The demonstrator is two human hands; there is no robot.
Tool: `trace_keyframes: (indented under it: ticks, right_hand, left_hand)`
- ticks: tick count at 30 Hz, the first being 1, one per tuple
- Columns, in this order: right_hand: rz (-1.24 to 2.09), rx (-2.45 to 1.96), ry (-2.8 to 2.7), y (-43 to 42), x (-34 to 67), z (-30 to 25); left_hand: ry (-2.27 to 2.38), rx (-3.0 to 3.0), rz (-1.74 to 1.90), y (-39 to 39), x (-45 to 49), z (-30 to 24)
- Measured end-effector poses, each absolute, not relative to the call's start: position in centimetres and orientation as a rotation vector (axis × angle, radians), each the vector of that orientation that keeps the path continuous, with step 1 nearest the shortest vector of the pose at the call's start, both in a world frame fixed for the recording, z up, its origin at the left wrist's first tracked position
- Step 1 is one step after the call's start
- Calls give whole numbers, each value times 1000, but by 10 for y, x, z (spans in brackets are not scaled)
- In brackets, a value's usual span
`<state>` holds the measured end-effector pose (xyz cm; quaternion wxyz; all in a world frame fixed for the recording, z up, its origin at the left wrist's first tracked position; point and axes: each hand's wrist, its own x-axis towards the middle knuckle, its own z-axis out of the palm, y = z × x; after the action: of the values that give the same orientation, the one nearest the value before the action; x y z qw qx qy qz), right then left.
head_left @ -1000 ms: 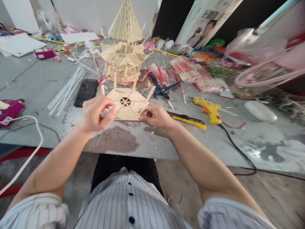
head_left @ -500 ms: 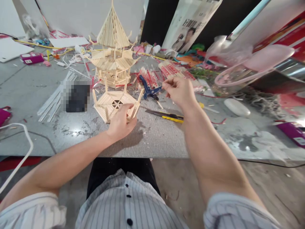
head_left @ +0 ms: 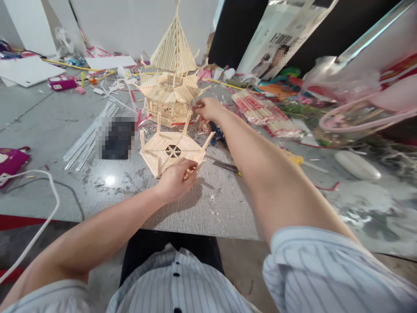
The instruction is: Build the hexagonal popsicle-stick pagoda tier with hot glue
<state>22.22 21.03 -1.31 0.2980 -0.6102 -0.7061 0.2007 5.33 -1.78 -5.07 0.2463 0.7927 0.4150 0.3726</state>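
My left hand (head_left: 177, 178) grips the near edge of a flat hexagonal tier (head_left: 171, 150) built of wooden sticks, which lies on the grey table (head_left: 48, 126). My right hand (head_left: 208, 108) is stretched far forward, fingers curled, beside the base of a tall stick pagoda (head_left: 172, 82) and over a scatter of loose red-wrapped sticks (head_left: 203, 124). Whether it holds anything is hidden.
A blurred dark phone (head_left: 117, 138) and white strips (head_left: 87, 134) lie left of the tier. Bundles of wrapped chopsticks (head_left: 257, 108), a yellow glue gun (head_left: 295, 158), a utility knife (head_left: 226, 166) and a pink basket (head_left: 365, 115) are on the right. A white cable (head_left: 39, 178) loops at the left edge.
My right hand left the tier, rose, then reached forward to the pagoda's base. My left hand shifted from the tier's left side to its near right edge.
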Motion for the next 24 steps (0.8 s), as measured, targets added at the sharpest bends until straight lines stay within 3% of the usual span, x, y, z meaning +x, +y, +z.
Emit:
trace_keyframes:
  ticks: [12, 24]
  right_hand:
    - [795, -1620, -1860, 220, 210, -15]
    - [430, -1625, -1977, 220, 201, -24]
  left_hand:
    - [1115, 2096, 937, -24, 52, -42]
    - [1096, 2106, 948, -23, 52, -44]
